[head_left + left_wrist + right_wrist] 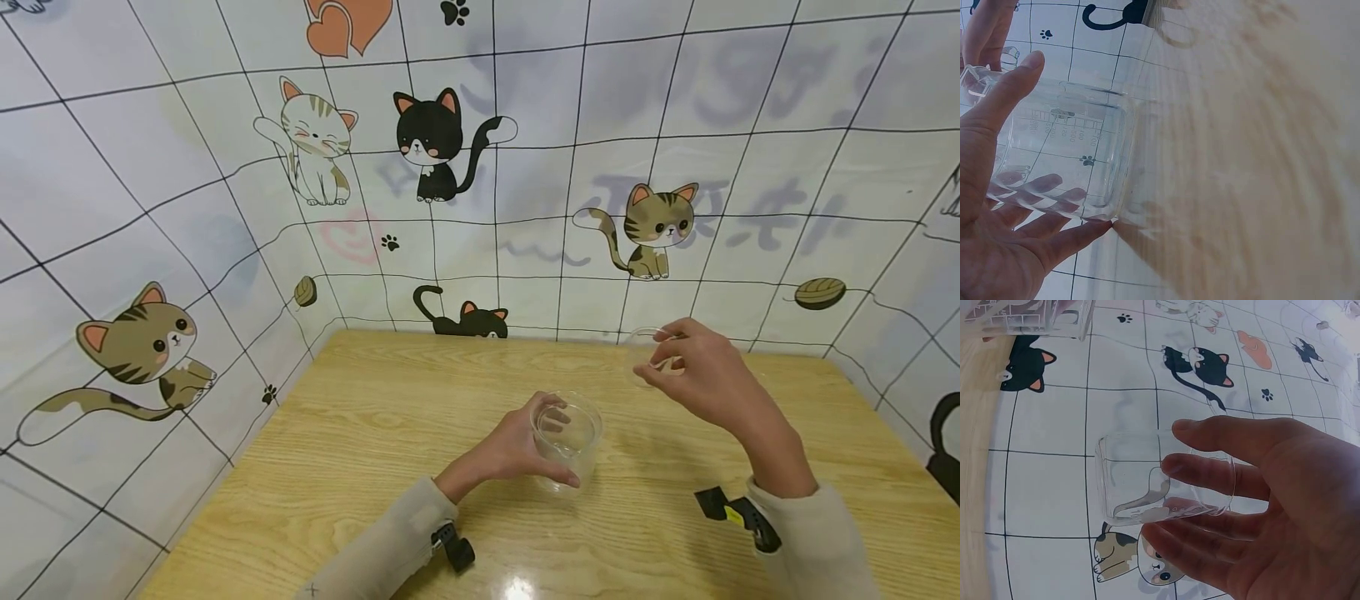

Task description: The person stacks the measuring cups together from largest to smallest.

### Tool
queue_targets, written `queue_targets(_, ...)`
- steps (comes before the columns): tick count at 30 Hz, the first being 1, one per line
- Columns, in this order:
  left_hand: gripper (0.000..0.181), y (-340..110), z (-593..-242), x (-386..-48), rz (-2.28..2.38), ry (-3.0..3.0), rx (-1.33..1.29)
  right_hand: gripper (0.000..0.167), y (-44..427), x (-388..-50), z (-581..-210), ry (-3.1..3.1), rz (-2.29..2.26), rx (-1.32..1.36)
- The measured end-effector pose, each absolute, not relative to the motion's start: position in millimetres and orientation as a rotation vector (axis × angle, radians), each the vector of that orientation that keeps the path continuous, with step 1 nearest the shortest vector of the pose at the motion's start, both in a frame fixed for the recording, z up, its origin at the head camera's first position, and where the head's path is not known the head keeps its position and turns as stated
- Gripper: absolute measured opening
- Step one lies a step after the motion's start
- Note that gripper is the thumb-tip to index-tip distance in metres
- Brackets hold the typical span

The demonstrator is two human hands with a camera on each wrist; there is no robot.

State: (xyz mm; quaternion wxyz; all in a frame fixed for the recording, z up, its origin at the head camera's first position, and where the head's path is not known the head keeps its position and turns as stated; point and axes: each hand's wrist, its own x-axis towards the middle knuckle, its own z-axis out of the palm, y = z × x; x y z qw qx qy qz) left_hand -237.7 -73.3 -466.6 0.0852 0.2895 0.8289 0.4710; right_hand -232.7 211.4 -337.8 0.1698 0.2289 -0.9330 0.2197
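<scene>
Tabletop (337, 433): pale wood grain spreads beneath the left hand (517, 442) and right hand (701, 375).
Wall sheet (532, 192): white with black grid lines, rising beyond both hands.
Black-and-white cat (438, 137): a print, seated beyond the left hand.
Peeking cat (480, 322): black, at the tabletop's rear edge beyond the left hand.
Striped cat (660, 221): printed above the right hand.
Orange hearts (330, 29): high beyond the left hand.
Striped oval (820, 293): olive, right of the right hand.

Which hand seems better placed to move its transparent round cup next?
Probably the right hand: it holds its cup above the yellowish wooden table; the left hand grips the other cup lower.
</scene>
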Motion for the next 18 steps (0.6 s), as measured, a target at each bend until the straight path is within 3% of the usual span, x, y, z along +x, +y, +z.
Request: queue_targets(18,0.101,-73.0,-464.1,-236.9,1.411,2.462,0.856,0.012,197.7,-219.2,-330.9,-2.557,0.535,0.732)
